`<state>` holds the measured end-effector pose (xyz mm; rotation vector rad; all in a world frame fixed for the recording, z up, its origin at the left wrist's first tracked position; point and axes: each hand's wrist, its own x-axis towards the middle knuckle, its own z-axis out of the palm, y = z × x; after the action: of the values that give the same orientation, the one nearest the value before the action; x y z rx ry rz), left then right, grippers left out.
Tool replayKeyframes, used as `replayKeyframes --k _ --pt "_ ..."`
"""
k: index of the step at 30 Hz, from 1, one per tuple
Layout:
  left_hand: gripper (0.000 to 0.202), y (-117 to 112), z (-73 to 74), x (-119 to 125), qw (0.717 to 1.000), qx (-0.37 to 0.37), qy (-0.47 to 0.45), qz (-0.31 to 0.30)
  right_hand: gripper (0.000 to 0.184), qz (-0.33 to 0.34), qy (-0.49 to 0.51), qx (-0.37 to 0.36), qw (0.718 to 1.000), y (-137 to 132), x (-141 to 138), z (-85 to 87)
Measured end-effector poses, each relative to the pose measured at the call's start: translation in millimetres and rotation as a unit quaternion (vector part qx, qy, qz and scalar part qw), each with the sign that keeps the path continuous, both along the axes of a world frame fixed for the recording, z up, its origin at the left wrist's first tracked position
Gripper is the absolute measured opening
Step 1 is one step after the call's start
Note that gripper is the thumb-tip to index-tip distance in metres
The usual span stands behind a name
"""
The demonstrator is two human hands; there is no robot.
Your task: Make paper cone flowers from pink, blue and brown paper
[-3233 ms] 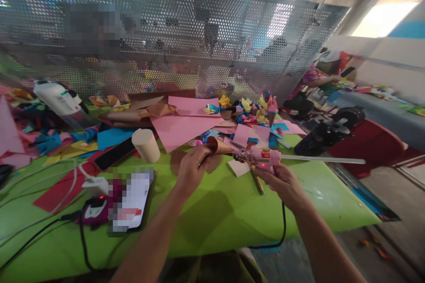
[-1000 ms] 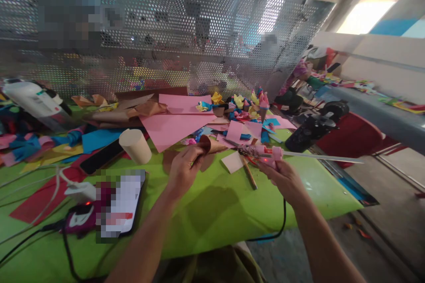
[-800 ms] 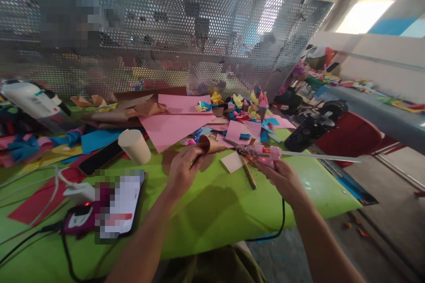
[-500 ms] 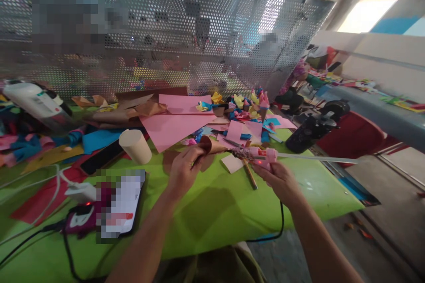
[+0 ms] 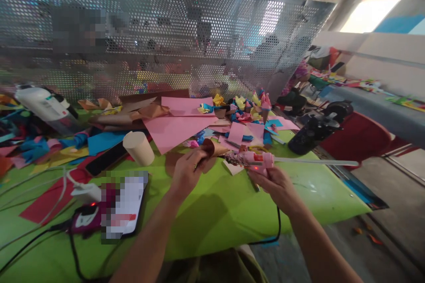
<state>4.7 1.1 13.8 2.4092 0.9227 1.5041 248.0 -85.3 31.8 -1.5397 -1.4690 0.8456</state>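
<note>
My left hand [image 5: 191, 168] is closed on a brown paper cone [image 5: 217, 148], whose narrow end points right. In my right hand [image 5: 277, 185] is a pink glue gun [image 5: 259, 159], held by its handle with a small red light glowing. A long pale glue stick [image 5: 318, 162] sticks out of its back. The gun's nozzle end, crusted with dark and glittery residue, is close to the cone's tip; whether they touch I cannot tell. Beneath them lies a small pale paper square [image 5: 233, 168], partly covered by the gun.
Pink paper sheets [image 5: 179, 126] and crumpled paper flowers [image 5: 247, 105] lie at the back. A cardboard tube [image 5: 138, 148], a phone [image 5: 128, 208] and a purple power strip [image 5: 86, 219] are on the left. A dark bottle [image 5: 308, 135] stands right. Perforated metal [image 5: 159, 48] rises behind.
The glue gun has shifted slightly left, and its nozzle end is nearer the cone's tip. It now covers more of the pencil below. The whole view has shifted a little.
</note>
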Motion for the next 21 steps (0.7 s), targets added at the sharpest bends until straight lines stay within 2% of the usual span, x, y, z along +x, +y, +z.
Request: replayKeyframes --k 6,13,21 --pt "0.013 -1.0 -0.1 0.2 0.998 0.057 0.026 0.014 0.046 0.025 0.011 -0.006 1.0 -1.6 -5.6 5.3" --pt "0.015 -0.3 -5.4 -1.4 0.998 0.041 0.047 0.028 0.046 0.025 0.002 0.001 1.0 -1.2 -4.2 7.9" --pt "0.016 -0.4 -4.5 -0.8 0.999 0.037 0.038 0.006 0.04 0.035 0.007 0.015 0.999 -1.7 -5.8 5.7"
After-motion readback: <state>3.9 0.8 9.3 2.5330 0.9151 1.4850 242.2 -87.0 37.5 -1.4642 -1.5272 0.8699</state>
